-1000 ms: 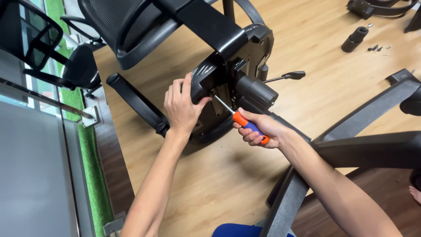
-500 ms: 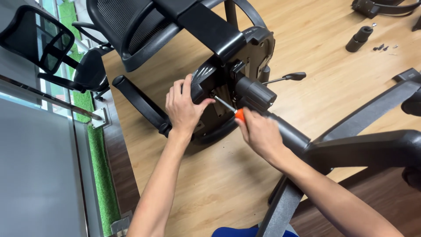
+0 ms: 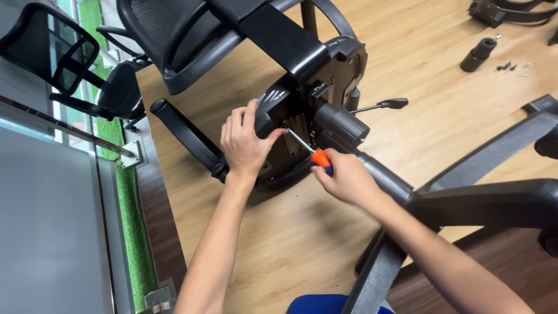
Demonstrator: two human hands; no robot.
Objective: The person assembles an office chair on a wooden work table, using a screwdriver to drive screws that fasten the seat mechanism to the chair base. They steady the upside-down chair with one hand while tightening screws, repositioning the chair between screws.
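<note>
Head view: office chair [image 3: 232,35] lies tipped over on the wood floor [image 3: 442,75], underside facing me. My left hand [image 3: 247,142] is clamped on the black seat mechanism [image 3: 308,87], fingers wrapped over its edge, bracing it. My right hand [image 3: 349,180] is closed around the orange-handled screwdriver [image 3: 314,152]; the shaft runs up-left and the tip sits in the recess beside the gas-lift cylinder [image 3: 343,125]. Can't see the screw head itself, it's hidden in the bracket.

Step in hand, as I read it: working a fastener under the seat plate. Next move calls for keeping the driver square to the screw and steady push while turning, with the left hand stopping the plate from rocking.

Nearby: adjustment lever [image 3: 383,106] sticking out right, star base legs [image 3: 494,200] across my right forearm side, loose black sleeve [image 3: 479,54] and small screws [image 3: 508,67] well apart at top right.
</note>
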